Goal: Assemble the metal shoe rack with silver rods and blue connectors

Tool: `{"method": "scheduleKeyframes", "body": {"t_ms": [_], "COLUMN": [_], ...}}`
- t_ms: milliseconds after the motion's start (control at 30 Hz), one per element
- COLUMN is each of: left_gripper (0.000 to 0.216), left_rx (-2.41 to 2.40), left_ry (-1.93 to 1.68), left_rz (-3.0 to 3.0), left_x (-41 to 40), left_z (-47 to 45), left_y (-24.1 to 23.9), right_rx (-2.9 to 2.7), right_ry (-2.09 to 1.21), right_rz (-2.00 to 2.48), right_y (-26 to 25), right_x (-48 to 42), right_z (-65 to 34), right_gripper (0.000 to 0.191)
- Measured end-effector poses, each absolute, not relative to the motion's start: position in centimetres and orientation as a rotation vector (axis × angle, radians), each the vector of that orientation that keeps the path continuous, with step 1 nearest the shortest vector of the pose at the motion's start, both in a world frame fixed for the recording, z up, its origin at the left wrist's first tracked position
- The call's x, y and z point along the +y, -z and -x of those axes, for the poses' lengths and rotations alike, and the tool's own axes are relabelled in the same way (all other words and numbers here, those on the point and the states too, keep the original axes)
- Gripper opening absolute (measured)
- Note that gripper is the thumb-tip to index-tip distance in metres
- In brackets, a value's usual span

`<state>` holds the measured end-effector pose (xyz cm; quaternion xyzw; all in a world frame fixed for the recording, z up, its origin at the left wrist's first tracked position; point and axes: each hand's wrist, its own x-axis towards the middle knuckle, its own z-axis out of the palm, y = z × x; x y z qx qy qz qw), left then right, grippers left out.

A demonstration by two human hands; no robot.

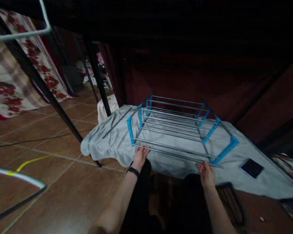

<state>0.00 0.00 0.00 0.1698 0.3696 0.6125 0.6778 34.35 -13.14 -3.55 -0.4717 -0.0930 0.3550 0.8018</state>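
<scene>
A rack of thin metal rods joined by blue plastic connectors (228, 150) lies on a grey blanket (107, 143). My left hand (140, 156) is closed around the left part of the nearest metal rod (171, 153), close to a blue corner piece (130, 131). Farther right, my right hand (206, 172) pinches the same rod near its right end, which sticks out past my fingers. Whether this rod is joined to the connectors cannot be made out. A separate dark rod (117, 123) rests on the blanket left of the rack.
A phone (252, 168) lies on the blanket at right. Black posts (97, 74) rise at left beside a tiled floor (70, 182). White tubing with a yellow strip (26, 165) stands at lower left. Flowered curtains (26, 65) hang behind, and a cable (39, 139) crosses the floor.
</scene>
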Motion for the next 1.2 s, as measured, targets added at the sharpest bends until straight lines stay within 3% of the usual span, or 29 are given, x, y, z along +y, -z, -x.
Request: {"method": "scheduleKeyframes", "body": {"t_ms": [567,967,1200], "left_gripper": [0.010,0.010,0.009], "left_rx": [0.862,0.810,0.791], "left_ry": [-1.395,-1.344,-1.328], "left_rz": [-0.350,-0.395,-0.420], "left_x": [-0.12,-0.44,-0.69], "left_z": [-0.09,0.12,0.16], "left_y": [-0.24,-0.14,0.00], "right_rx": [-0.207,-0.217,-0.232], "right_ry": [-0.765,-0.735,-0.774], "right_rz": [0.976,0.989,0.980], "right_y": [3.58,3.71,3.46], "right_x": [-13.11,-13.16,-13.20], "right_z": [-34.53,-34.41,-34.37], "right_gripper": [0.027,0.035,0.031]}}
